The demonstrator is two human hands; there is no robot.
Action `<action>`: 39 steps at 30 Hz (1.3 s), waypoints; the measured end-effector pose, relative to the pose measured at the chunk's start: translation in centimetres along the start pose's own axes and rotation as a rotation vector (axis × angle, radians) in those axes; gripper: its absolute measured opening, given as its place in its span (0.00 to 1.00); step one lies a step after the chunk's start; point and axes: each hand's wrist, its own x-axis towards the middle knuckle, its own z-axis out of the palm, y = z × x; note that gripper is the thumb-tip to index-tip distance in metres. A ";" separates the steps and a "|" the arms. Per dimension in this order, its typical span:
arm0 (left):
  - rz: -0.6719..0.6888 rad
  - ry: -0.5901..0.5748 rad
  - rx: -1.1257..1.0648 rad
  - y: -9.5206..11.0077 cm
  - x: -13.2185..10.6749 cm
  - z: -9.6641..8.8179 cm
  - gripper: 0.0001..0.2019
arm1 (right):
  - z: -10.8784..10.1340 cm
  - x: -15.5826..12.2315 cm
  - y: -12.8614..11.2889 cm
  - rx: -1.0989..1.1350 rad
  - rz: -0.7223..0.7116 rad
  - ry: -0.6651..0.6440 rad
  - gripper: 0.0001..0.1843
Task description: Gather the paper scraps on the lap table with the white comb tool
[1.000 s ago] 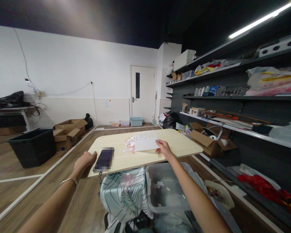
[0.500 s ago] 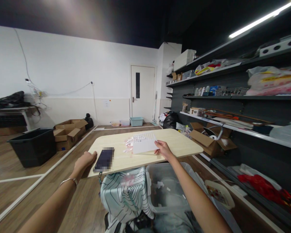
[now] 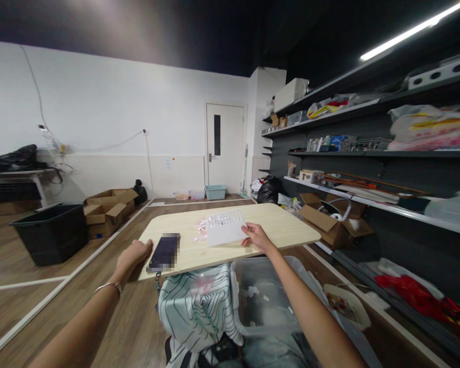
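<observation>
A pale wooden board (image 3: 283, 227) with rounded corners lies across in front of me. My left hand (image 3: 134, 255) is closed on its left edge, the fingertips partly hidden. Pinched by its right edge in my right hand (image 3: 258, 238) is a white card (image 3: 225, 236), with rows of small light pieces or marks on its far half; I cannot tell which. The card hovers over the board or rests on it. Small pink-and-white pieces (image 3: 200, 231) are scattered just left of the card. A dark phone (image 3: 163, 255), partly blurred out, lies beside my left hand.
Below the board are a patterned cloth (image 3: 195, 301) and a clear plastic bin (image 3: 266, 296) with white scraps inside. An open cardboard box (image 3: 325, 230) stands on the right under loaded shelves (image 3: 368, 153). To the left are a black tub (image 3: 49, 235) and more cardboard boxes (image 3: 107, 214).
The white card has shifted slightly left and turned a little, along with my right hand. My left hand, the phone and the board look the same.
</observation>
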 end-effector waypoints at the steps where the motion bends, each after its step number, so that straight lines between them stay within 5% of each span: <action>1: -0.002 0.003 0.000 0.0 0.0 0.1 0.42 | 0.0 0.0 0.0 0.016 0.001 0.007 0.28; 21: -0.033 0.005 -0.009 0.4 -0.2 -0.2 0.42 | 0.1 -0.2 0.1 -0.015 0.032 -0.138 0.33; 27: -0.032 0.001 0.004 0.3 -0.2 -0.1 0.42 | -0.3 -0.3 -0.2 0.085 0.006 -0.067 0.33; 39: -0.006 0.041 0.004 0.2 -0.2 -0.1 0.38 | -0.4 0.4 1.0 -0.095 0.007 -0.164 0.35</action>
